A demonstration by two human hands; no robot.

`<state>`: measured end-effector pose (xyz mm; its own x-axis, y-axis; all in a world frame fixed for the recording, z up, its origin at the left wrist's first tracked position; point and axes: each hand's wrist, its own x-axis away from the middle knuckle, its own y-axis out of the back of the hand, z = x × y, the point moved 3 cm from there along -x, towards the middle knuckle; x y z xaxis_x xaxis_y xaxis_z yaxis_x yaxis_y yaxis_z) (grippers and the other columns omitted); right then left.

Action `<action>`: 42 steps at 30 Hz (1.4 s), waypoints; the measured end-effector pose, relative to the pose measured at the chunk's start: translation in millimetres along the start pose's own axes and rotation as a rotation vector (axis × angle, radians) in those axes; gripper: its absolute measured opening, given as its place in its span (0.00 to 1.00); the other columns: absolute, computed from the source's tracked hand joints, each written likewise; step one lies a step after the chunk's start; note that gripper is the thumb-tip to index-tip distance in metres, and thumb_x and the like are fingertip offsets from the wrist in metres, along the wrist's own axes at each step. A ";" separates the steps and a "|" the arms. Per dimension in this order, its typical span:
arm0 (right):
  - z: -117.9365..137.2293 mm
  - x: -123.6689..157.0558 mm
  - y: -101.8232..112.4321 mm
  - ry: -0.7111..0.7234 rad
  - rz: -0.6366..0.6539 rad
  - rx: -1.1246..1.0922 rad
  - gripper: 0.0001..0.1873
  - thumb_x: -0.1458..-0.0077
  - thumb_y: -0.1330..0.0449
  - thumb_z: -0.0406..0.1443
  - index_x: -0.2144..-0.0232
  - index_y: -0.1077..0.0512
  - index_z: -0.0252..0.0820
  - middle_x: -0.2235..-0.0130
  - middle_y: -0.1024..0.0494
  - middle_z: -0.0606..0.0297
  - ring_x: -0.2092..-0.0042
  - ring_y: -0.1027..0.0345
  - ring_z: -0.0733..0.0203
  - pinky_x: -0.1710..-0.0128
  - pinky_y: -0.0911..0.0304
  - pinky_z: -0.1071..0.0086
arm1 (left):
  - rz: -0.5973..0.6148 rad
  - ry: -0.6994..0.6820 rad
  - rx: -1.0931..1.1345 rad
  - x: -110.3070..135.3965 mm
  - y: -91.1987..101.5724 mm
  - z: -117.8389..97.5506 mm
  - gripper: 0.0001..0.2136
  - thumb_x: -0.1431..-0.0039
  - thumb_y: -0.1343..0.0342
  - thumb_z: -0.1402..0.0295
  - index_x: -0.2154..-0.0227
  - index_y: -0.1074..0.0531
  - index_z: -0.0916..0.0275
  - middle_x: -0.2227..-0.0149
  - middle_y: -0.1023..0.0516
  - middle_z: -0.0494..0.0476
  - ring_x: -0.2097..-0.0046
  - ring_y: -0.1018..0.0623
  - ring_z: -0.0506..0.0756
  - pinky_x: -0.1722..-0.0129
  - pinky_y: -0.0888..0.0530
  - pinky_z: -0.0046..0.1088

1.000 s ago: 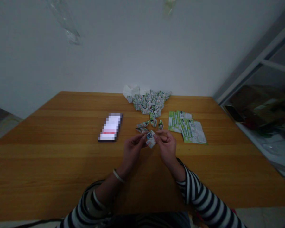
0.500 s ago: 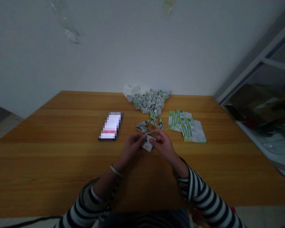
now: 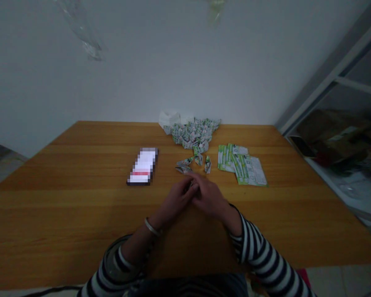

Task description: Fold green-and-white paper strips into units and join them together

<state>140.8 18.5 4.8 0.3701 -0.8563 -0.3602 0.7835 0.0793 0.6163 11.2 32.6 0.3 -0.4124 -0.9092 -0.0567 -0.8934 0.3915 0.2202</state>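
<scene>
- Hands closed in since the last look?
- Yes, the left hand (image 3: 175, 199) and right hand (image 3: 209, 198) now meet, fingers curled, nearly hiding the folded paper piece (image 3: 191, 186). Only a sliver shows between them, so the grip itself can't be seen, though both seem to have hold of it.
- Where's that piece?
- Just in front of the small folded paper boats (image 3: 184, 169), which lie on the desk (image 3: 80, 214) before the paper pile (image 3: 193, 134).
- What else surrounds the pile?
- Crumpled white paper (image 3: 169, 119) behind it, green printed paper strips (image 3: 241, 165) to its right, and a pixelated phone (image 3: 142, 166) to its left
</scene>
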 end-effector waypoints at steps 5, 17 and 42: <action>12.0 1.3 8.7 0.065 -0.036 -0.245 0.42 0.48 0.39 0.32 0.35 0.53 0.47 0.41 0.35 0.54 0.42 0.38 0.52 0.43 0.40 0.57 | -0.200 0.075 0.113 -5.9 12.3 6.4 0.14 0.41 0.47 0.57 0.62 0.25 0.63 0.65 0.21 0.56 0.62 0.24 0.55 0.62 0.28 0.27; -15.7 2.6 9.3 -0.187 -0.202 -0.353 0.09 0.44 0.40 0.35 0.63 0.20 0.47 0.70 0.19 0.64 0.70 0.27 0.60 0.68 0.32 0.67 | -0.106 0.284 0.434 -0.1 9.7 1.1 0.26 0.41 0.50 0.48 0.47 0.36 0.61 0.82 0.28 0.46 0.85 0.32 0.47 0.86 0.39 0.20; -14.6 1.3 2.6 -0.357 -0.432 -0.716 0.12 0.51 0.34 0.43 0.75 0.26 0.40 0.73 0.19 0.64 0.71 0.25 0.61 0.68 0.31 0.70 | -0.439 0.116 0.237 -2.5 23.1 -1.7 0.07 0.53 0.34 0.66 0.78 0.23 0.64 0.78 0.21 0.53 0.75 0.23 0.50 0.72 0.26 0.23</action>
<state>150.6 25.0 -4.2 -0.1109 -0.9830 -0.1466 0.9850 -0.0892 -0.1475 -8.2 43.7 7.1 0.0213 -0.9996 0.0170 -0.9994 -0.0217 -0.0276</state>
